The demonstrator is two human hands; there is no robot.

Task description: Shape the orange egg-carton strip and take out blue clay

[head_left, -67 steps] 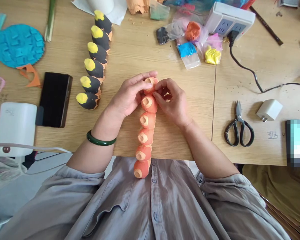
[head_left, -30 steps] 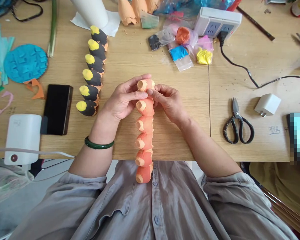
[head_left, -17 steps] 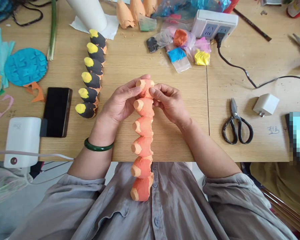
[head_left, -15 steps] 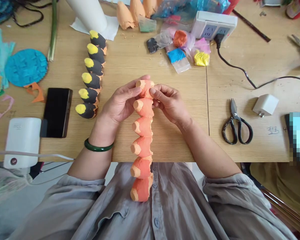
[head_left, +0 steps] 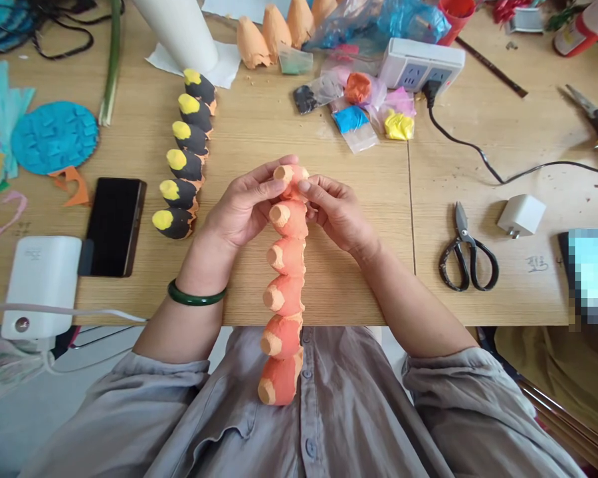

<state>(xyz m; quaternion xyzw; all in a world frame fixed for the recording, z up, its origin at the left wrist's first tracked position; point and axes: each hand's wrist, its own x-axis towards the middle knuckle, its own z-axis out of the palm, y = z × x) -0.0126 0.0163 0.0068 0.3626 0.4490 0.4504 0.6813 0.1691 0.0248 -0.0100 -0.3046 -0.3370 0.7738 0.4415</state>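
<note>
The left hand [head_left: 242, 207] and right hand [head_left: 335, 207] pinch the orange cup strip [head_left: 292, 256] by its far end. From that grip it reaches farther over the shirt [head_left: 349, 405] than earlier, tips turned more leftward.

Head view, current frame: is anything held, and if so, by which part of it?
Yes: the left hand and right hand hold the orange-red cup strip by its end cup farthest from the wearer, one at each side.

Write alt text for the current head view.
A person's left hand and right hand pinch the far end of an orange bumpy strip, its near end past the edge of a wooden table. To the left lies a black-and-yellow strip; to the right, scissors.
</note>
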